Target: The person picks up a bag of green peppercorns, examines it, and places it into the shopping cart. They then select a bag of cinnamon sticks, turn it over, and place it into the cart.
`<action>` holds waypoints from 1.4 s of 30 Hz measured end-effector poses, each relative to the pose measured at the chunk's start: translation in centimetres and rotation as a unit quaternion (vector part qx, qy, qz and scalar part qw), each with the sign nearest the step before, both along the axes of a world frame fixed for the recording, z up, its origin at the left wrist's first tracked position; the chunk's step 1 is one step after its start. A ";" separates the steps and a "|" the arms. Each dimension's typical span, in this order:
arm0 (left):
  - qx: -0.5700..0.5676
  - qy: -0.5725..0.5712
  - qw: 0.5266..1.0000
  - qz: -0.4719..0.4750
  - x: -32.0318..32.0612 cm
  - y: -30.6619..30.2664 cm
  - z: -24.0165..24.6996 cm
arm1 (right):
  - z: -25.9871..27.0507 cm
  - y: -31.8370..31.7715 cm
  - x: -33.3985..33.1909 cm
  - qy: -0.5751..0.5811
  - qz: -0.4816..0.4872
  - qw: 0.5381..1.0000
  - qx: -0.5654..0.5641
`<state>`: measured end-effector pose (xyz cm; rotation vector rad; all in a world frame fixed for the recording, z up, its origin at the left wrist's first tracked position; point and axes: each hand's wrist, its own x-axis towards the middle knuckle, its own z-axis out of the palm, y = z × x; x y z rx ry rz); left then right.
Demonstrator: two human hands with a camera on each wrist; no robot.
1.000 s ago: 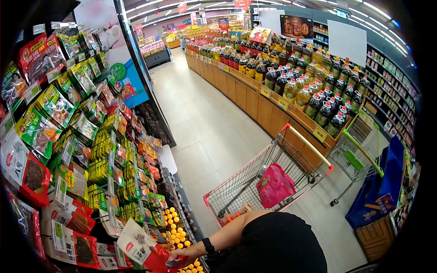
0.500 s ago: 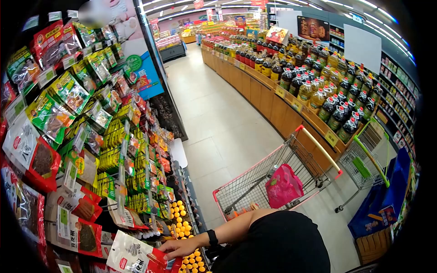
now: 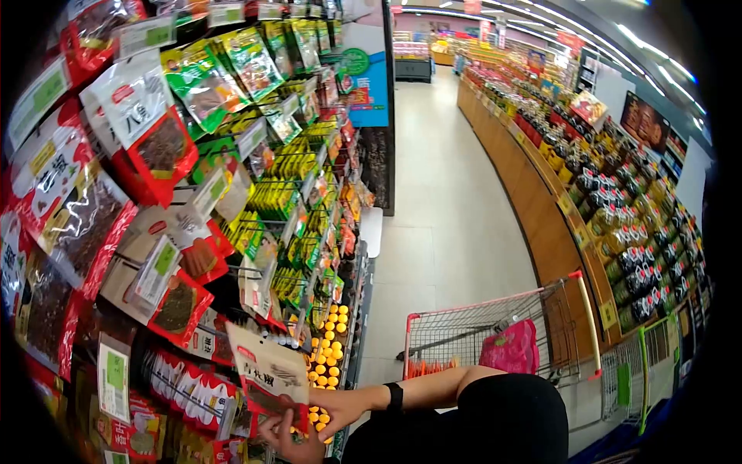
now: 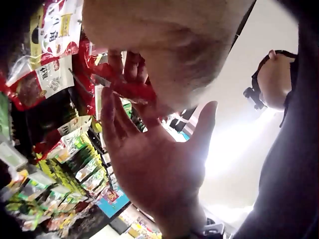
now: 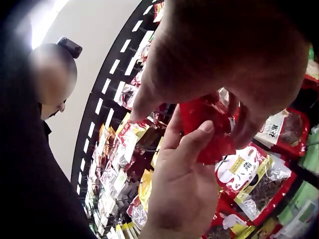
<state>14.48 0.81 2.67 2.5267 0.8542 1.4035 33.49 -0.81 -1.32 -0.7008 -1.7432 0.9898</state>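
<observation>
Left hand (image 3: 294, 442) pinches the low red end of a packet (image 3: 270, 370), thumb on one side and fingers on the other. Right hand (image 3: 340, 408) is right beside it, fingers touching the packet and thumb held apart. The packet tilts in front of the other packets (image 3: 162, 147). It looks off the rack (I cannot tell for sure), so the picking-up part seems done. It is not in the cart (image 3: 589, 321), and how much is left I cannot tell. The head view shows the pale front with its big letters, and the pink bag (image 3: 510, 348) in the cart; the wrist views do not. The right wrist view shows the pinch best, and the left wrist view shows the right thumb sticking out.
</observation>
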 end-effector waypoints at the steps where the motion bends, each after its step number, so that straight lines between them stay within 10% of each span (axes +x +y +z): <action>1: -0.014 0.006 1.000 -0.009 0.1 -0.2 -0.1 | 0.4 -0.1 0.0 0.016 0.008 1.000 -0.019; 7: -0.015 0.078 0.996 -0.037 -1.0 -0.2 -0.8 | 1.9 1.2 -0.1 0.076 0.054 0.986 -0.135; 14: -0.144 -0.173 0.963 0.145 -1.6 -0.5 0.5 | 1.4 2.9 -0.6 0.143 0.065 0.980 -0.123; 19: -0.223 -0.196 0.951 -0.087 -3.5 0.3 -4.9 | -0.6 5.2 0.0 0.132 0.127 0.974 -0.130; 30: -0.217 -0.047 0.969 0.109 -3.7 -0.5 -4.8 | 2.0 4.8 0.2 0.115 -0.011 0.984 -0.139; 33: -0.201 -0.037 0.979 -0.013 -4.2 0.5 -6.6 | -0.4 5.3 -0.1 0.133 -0.039 0.979 -0.149; 36: -0.382 -0.252 0.876 -0.154 -3.3 -1.1 -5.6 | 2.7 4.5 0.7 0.115 -0.042 0.987 -0.106; 42: -0.351 -0.152 0.920 -0.091 -4.8 -1.6 -7.3 | 3.2 5.3 1.5 0.147 0.064 0.976 -0.147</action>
